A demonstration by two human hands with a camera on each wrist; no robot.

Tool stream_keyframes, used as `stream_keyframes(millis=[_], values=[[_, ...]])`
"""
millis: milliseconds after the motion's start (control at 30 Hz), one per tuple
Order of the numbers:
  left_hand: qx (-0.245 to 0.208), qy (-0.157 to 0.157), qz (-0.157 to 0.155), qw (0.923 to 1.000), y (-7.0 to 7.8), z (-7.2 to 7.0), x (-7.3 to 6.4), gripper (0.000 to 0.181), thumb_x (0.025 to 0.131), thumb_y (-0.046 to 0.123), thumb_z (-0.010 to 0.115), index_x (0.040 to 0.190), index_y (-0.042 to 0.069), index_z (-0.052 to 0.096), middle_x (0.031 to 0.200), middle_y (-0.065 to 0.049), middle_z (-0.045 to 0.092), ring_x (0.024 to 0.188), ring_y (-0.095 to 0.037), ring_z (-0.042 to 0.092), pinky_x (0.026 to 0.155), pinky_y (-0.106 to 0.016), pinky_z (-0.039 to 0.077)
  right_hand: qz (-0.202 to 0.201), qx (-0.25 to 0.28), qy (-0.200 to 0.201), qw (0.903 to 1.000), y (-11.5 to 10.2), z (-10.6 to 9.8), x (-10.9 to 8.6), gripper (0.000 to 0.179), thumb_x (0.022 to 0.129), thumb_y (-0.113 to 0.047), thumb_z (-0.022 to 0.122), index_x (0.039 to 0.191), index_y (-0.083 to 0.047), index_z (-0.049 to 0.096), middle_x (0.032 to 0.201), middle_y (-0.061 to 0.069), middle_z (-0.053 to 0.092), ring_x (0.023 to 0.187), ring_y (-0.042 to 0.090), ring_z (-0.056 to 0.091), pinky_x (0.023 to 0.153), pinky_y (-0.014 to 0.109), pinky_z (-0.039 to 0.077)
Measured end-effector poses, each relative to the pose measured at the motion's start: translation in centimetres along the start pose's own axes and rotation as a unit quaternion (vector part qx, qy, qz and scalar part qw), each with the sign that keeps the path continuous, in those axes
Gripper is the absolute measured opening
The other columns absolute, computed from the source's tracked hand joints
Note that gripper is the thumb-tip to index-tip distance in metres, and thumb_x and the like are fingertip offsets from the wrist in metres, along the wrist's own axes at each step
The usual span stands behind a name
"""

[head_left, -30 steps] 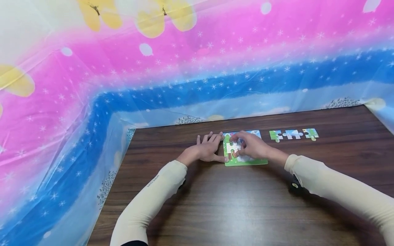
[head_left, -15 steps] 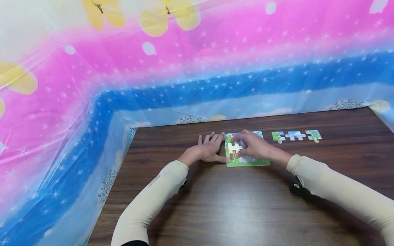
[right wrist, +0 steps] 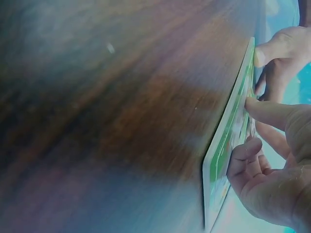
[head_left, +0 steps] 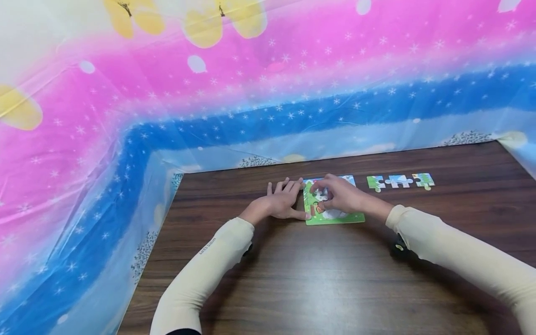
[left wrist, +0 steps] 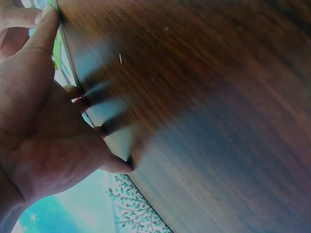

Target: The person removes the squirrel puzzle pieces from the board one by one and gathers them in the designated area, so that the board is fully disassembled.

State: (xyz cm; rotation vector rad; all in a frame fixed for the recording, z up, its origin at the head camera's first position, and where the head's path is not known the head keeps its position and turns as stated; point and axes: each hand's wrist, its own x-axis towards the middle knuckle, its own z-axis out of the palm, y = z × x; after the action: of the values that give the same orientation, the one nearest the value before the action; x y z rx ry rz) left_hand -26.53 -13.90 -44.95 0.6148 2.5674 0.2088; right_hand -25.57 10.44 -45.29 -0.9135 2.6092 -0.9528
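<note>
Here, left hand [head_left: 283, 204] splayed against flat rectangular puzzle [head_left: 332, 222], right hand [head_left: 342, 197] pinched round a piece [head_left: 321, 193]

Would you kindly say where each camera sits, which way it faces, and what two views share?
Head: on the head, facing forward and down at the table, puzzle board and three loose pieces; the left hand, right hand and sleeves show.
Left wrist: on that wrist, looking across the table; the left hand at left, part of the right hand top left.
Right wrist: on that wrist, looking along the puzzle board's edge; the right hand at lower right, the left hand above.
Shared: head and right wrist show the puzzle board.
</note>
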Motion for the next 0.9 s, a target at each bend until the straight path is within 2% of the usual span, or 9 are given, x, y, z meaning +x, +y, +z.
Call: stream_keyframes(millis=[233,400,600,900], values=[[0.009,0.003,-0.005,0.9999,-0.3,0.2,0.5,0.111,0.094,0.074,0.063,0.172,0.029,-0.001,0.181,-0.001,-0.002,0.168,-0.031,-0.009,0.129,-0.071,-0.008,-0.004,-0.006,0.01,0.9999,-0.1,0.0,0.0,0.043,0.093,-0.01,0.081,0.135,-0.01,0.071,0.121,0.015,0.061,0.092,0.02,0.063,0.074,0.033,0.055],[0.008,-0.002,-0.008,0.9999,0.3,-0.1,0.0,0.111,0.093,0.074,0.063,0.172,0.03,-0.001,0.181,0.0,-0.003,0.168,-0.031,-0.008,0.128,-0.071,-0.009,-0.006,-0.012,0.023,0.9996,-0.2,0.1,-0.3,0.042,0.094,-0.01,0.081,0.135,-0.01,0.072,0.127,0.017,0.064,0.101,0.026,0.07,0.079,0.038,0.061],[0.018,-0.01,-0.007,0.9998,0.7,-0.6,-0.6,0.11,0.094,0.074,0.062,0.172,0.03,-0.002,0.181,0.001,-0.004,0.168,-0.031,-0.008,0.129,-0.071,-0.006,-0.011,-0.015,0.039,0.9991,-0.2,0.2,-0.5,0.045,0.092,-0.008,0.082,0.135,-0.012,0.073,0.129,0.016,0.067,0.104,0.03,0.074,0.082,0.041,0.064],[0.006,-0.008,-0.01,0.9999,0.0,0.0,0.3,0.112,0.094,0.072,0.064,0.172,0.029,-0.004,0.181,0.0,-0.004,0.168,-0.032,-0.01,0.128,-0.071,-0.009,-0.007,-0.008,0.039,0.9992,-0.4,-0.1,-0.3,0.05,0.091,-0.006,0.081,0.14,-0.011,0.069,0.135,0.017,0.065,0.11,0.035,0.074,0.089,0.043,0.064]])
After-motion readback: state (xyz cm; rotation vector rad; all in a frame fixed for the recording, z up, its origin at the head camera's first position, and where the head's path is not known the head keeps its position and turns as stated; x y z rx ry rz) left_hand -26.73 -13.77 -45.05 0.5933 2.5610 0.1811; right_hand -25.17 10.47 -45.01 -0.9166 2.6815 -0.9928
